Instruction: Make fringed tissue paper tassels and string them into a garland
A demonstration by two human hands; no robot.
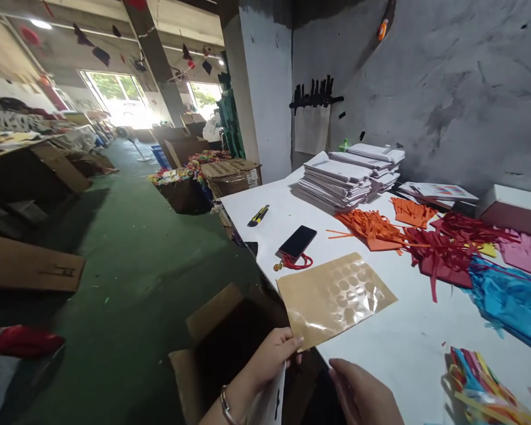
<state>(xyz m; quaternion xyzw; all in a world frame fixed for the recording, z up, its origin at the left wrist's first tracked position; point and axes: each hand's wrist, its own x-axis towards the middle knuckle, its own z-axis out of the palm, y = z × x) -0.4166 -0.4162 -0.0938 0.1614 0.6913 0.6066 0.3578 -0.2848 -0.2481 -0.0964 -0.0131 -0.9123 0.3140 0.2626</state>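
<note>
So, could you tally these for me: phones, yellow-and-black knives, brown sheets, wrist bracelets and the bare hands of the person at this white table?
Phone: 1
Yellow-and-black knife: 1
Brown sheet: 1
Bracelet: 1
Left hand and right hand: 2
Total: 6

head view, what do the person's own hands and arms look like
Both are bare, with no gloves visible. The left hand has a shiny silver-coloured bangle at its wrist and no sleeve in view. The right hand shows no jewellery; its forearm is out of frame.
</note>
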